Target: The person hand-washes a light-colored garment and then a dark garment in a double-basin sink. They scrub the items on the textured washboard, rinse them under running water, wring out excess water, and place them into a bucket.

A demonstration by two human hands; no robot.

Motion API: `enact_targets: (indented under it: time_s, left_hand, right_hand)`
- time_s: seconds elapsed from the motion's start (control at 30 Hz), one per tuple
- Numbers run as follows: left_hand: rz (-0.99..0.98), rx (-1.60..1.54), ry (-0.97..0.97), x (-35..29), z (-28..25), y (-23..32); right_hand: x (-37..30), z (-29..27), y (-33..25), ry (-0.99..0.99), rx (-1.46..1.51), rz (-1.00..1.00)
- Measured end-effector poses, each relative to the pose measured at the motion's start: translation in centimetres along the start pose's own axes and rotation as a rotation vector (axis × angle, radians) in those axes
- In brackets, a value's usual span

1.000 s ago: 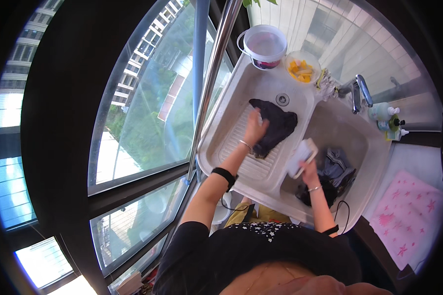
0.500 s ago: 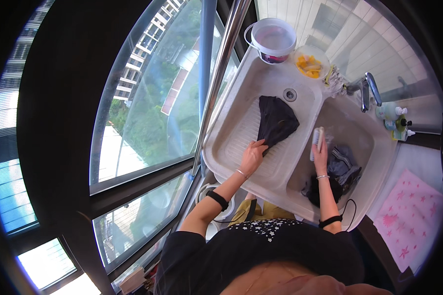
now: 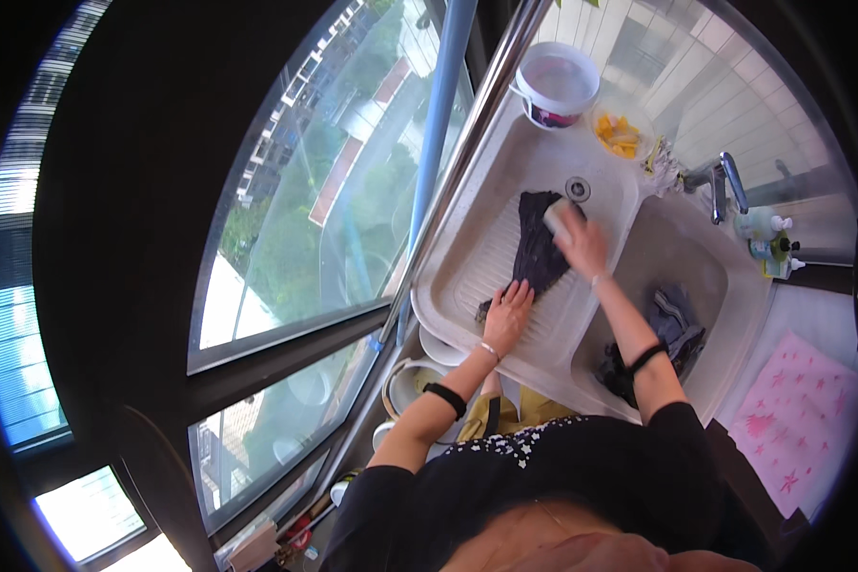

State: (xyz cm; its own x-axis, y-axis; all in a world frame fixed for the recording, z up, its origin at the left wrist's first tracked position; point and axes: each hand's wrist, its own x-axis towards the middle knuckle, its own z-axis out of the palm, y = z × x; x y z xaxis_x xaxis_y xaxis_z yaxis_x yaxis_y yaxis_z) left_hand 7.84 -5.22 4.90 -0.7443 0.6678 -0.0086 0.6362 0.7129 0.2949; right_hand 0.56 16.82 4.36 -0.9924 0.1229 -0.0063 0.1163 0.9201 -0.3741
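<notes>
A dark garment (image 3: 536, 250) lies stretched over the ribbed washboard part of the left sink basin (image 3: 448, 276). My left hand (image 3: 510, 313) rests flat across its near end, fingers extended, with a small end of cloth poking out on the left. In my right hand (image 3: 584, 250), closed around it, is a pale scrubbing brush (image 3: 557, 221), which meets the garment's far right part; hand and brush are smeared by motion. More dark and grey clothes (image 3: 675, 319) sit in the right basin (image 3: 677, 243), partly behind my right forearm.
A white bucket (image 3: 558, 81) and a clear bowl with yellow pieces (image 3: 618, 135) stand at the sink's far edge. A faucet (image 3: 720, 186) and several pump bottles (image 3: 770, 234) are on the right. A window and metal rail (image 3: 477, 133) run along the left.
My right hand has brought the brush from the right basin onto the garment in the left one. My left hand has gone from gripping the garment's near end to lying flat on it.
</notes>
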Motion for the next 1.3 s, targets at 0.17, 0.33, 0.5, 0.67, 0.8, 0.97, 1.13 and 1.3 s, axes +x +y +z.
enact_targets:
  time_s: [0.17, 0.33, 0.5, 0.67, 0.8, 0.97, 1.13, 1.3]
  left_hand:
    - [-0.071, -0.069, -0.275, -2.7, -1.6, 1.1]
    - [-0.070, -0.078, -0.021, -3.8, -1.4, 1.7]
    - [-0.064, -0.118, -0.027, -4.2, -1.5, 1.9]
    - [-0.090, -0.212, -0.005, -4.7, -1.7, 2.6]
    - [-0.105, -0.229, 0.033, -4.4, -1.4, 2.6]
    - [-0.093, -0.243, 0.046, -4.4, -1.4, 2.2]
    - [-0.123, -0.298, 0.074, -3.8, -1.1, 1.9]
    - [-0.247, -0.446, 0.046, -1.6, -0.9, 1.3]
  right_hand:
    - [-3.9, 0.7, -1.0, -0.203, 0.043, -0.543]
    - [3.0, -0.7, 2.3, 0.086, -0.077, 0.055]
    - [-3.9, -0.7, -1.4, -0.288, 0.163, -0.357]
    - [-1.1, 1.0, 0.3, -0.131, -0.068, -0.473]
    - [4.5, 1.2, 2.5, -0.019, -0.017, 0.038]
    - [-4.4, -0.7, -1.9, -0.587, 0.146, -0.575]
    - [3.8, 0.8, 1.3, 0.095, 0.047, -0.245]
    - [11.5, 3.7, 8.4, -0.065, 0.401, 0.105]
